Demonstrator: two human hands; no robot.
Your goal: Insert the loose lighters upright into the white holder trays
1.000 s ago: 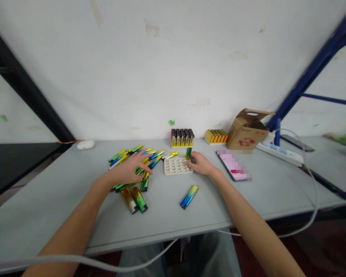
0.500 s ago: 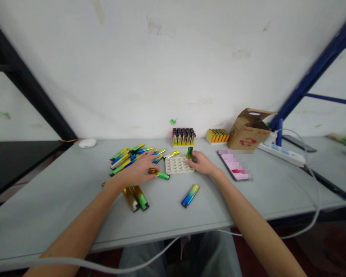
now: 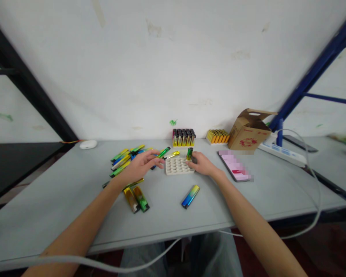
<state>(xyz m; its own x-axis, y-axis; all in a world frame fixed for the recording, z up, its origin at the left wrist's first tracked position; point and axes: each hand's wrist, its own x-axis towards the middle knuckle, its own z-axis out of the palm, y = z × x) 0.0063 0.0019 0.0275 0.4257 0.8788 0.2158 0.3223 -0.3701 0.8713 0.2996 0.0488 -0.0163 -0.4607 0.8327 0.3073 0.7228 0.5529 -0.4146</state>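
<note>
A white tray with rows of round holes (image 3: 178, 167) lies on the table. My right hand (image 3: 201, 163) is closed at its right end, holding something dark and small beside a green lighter (image 3: 189, 153) that stands upright at the tray's back right. To the left of the tray, my left hand (image 3: 142, 164) grips a green lighter (image 3: 164, 152), tilted up to the right. A yellow lighter (image 3: 172, 155) rests behind the tray. Many coloured lighters (image 3: 120, 158) lie under and left of my left hand. Nearer me are two gold-green lighters (image 3: 140, 199) and a blue-yellow one (image 3: 190, 196).
Against the wall stand a block of dark-topped lighters (image 3: 183, 137) and a tray of orange ones (image 3: 218, 136). An open cardboard box (image 3: 248, 132), a phone (image 3: 235, 165) and a power strip (image 3: 285, 155) are at the right. A white case (image 3: 88, 144) sits back left.
The green lighter at my left hand has gone from lying low beside the tray to a raised, tilted position further back. My right hand has hardly moved.
</note>
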